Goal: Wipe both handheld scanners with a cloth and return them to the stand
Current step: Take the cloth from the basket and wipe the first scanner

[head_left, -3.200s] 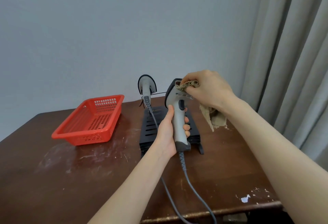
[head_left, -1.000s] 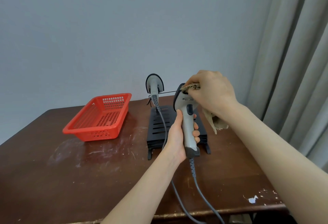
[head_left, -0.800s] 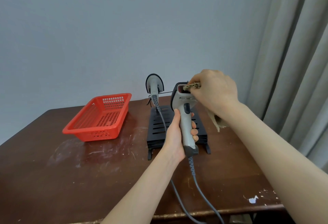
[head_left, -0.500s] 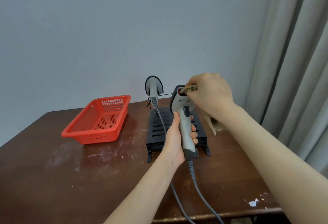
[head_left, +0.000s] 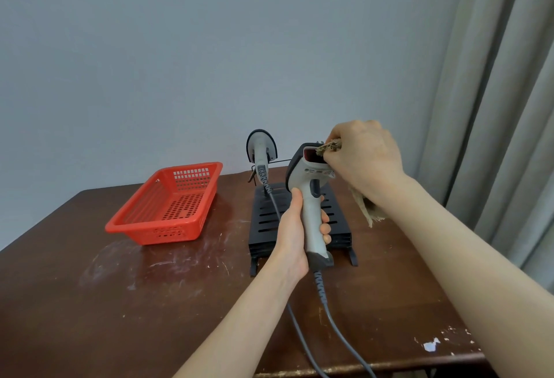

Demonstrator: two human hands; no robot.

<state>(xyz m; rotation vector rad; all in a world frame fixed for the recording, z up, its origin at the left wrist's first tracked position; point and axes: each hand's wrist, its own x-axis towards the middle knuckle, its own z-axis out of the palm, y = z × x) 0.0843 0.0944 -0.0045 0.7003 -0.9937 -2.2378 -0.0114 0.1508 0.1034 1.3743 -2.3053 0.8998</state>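
My left hand grips the handle of a grey handheld scanner, held upright above the black slotted stand. The scanner's red window faces me. My right hand pinches a beige cloth against the right edge of that window; the cloth's loose end hangs below my wrist. A second grey scanner stands upright at the back of the stand, its cable trailing forward over it.
A red perforated plastic basket sits left of the stand on the scuffed brown table. Two grey cables run off the table's front edge. A grey curtain hangs at the right, a plain wall behind.
The held scanner has turned so its red window faces me. My right hand with the cloth has shifted from the top of the head to the window's edge.
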